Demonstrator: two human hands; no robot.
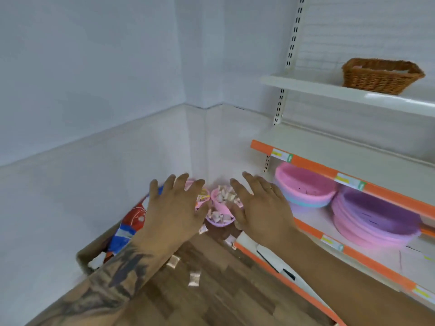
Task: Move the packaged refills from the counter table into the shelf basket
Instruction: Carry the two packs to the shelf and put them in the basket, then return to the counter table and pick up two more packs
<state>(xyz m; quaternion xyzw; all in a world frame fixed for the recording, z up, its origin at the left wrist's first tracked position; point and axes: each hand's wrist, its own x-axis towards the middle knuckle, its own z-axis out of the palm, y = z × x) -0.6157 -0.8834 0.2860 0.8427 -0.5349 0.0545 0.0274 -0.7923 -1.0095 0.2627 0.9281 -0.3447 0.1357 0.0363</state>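
1. The refills are small pale packets. Most are heaped in two little pink bowls [222,201] at the far end of the counter [211,290], around 12 o'clock from the viewer; a few lie loose nearer in, such as one packet [194,278] at about 6 o'clock from the bowls.
2. The left hand [175,205] hovers just left of the bowls, fingers spread and straight, holding nothing. The right hand [260,205] mirrors it just right of them, fingers likewise apart and empty.
3. The bowls sit between the two hands, just beyond the fingertips' inner edges; neither hand looks clearly nearer. The packets lie jumbled, so no single long axis can be told.
4. The wicker basket [382,76] stands on the upper shelf [329,92] at about 2 o'clock, well apart from the bowls and above them. I judge the right hand is better placed for the lift.
5. Stacked pink and purple tubs [367,215] fill the lower shelf at 3 o'clock.
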